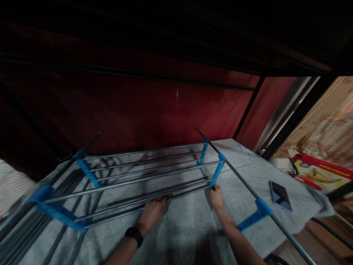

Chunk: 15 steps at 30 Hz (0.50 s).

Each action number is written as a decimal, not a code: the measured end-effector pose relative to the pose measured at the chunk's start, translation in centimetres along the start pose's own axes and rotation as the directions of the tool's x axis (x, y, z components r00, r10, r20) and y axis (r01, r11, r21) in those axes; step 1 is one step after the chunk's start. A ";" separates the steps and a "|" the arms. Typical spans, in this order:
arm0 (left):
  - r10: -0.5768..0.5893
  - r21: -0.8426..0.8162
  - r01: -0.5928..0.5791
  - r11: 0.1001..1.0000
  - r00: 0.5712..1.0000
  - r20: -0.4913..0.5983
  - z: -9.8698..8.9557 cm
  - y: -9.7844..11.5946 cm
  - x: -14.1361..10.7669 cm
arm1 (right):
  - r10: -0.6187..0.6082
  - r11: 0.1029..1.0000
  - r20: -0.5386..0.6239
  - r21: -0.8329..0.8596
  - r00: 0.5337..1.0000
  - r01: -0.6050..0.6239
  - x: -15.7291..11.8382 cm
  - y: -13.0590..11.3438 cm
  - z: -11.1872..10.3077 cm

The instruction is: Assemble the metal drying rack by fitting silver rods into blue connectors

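A rack of grey metal tubes (pixel 143 180) joined by blue plastic brackets lies on its side on a cloth-covered surface. My left hand (pixel 153 212), with a dark watch on its wrist, has its fingers curled over the nearest lower tube (pixel 121 216); its fingertips are partly hidden. At the lower end of the right-hand blue bracket (pixel 217 172), my right hand (pixel 217 197) is closed around the joint where the tubes meet it. A long pole (pixel 239 175) runs through the right-side brackets, with another blue bracket (pixel 255 215) nearer me holding no cross tubes.
Several loose grey tubes (pixel 33 228) lie at the left. A phone (pixel 280 195) rests on the grey cloth (pixel 187 235) at the right, near a red and yellow box (pixel 322 171). Dark frame bars (pixel 248 108) and a red panel (pixel 154 110) stand behind.
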<state>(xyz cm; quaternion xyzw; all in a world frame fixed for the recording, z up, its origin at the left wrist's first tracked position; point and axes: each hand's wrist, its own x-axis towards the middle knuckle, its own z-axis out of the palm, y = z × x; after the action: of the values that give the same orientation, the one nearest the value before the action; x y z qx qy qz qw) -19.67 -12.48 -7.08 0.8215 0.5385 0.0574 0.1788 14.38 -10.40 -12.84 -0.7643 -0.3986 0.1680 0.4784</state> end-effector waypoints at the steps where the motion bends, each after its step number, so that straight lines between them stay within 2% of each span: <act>1: 0.006 0.001 -0.006 1.000 1.000 0.001 0.0 0.2 -0.2 | 0.006 1.000 0.021 0.023 1.000 -0.007 0.0 -0.1 -0.3; 5: 0.047 -0.040 -0.047 0.998 0.999 -0.017 0.0 0.4 -0.9 | 0.029 0.992 0.099 0.118 0.995 -0.041 0.3 0.1 -1.4; 9: 0.047 -0.057 -0.050 0.997 0.998 -0.041 0.4 0.0 -1.2 | 0.076 0.979 0.148 0.178 0.986 -0.102 1.0 1.4 -1.5; 15: 0.134 0.045 -0.129 0.991 0.981 -0.142 2.0 0.2 -3.5 | 0.164 0.940 0.130 0.281 0.978 -0.195 1.8 3.7 -1.0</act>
<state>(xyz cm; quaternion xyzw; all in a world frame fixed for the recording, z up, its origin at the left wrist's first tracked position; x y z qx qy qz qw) -20.34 -16.20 -8.49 0.8520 0.4953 0.1190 0.1206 17.79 -10.43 -15.33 -0.7086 -0.3227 0.3078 0.5469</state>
